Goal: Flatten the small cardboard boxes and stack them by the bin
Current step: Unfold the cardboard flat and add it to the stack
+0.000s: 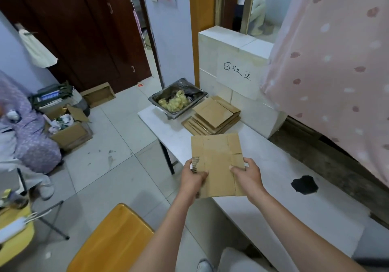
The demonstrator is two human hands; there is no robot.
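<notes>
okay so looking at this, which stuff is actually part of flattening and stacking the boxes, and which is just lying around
Part of the job:
flattened box, held by left hand and right hand
stack of flattened boxes
bin, beside the stack

Just lying about:
open carton of clutter on the floor
yellow chair
pink curtain
black patch on the table

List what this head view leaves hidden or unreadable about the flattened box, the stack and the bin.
- Flattened brown cardboard box: its underside faces away; the left hand and right hand cover its lower corners.
- Stack of flattened brown cardboard pieces: count unclear, the top sheets cover the lower ones.
- Black-lined bin: yellowish contents too blurred to identify.
- Fingers behind the box: hidden by the cardboard.
</notes>
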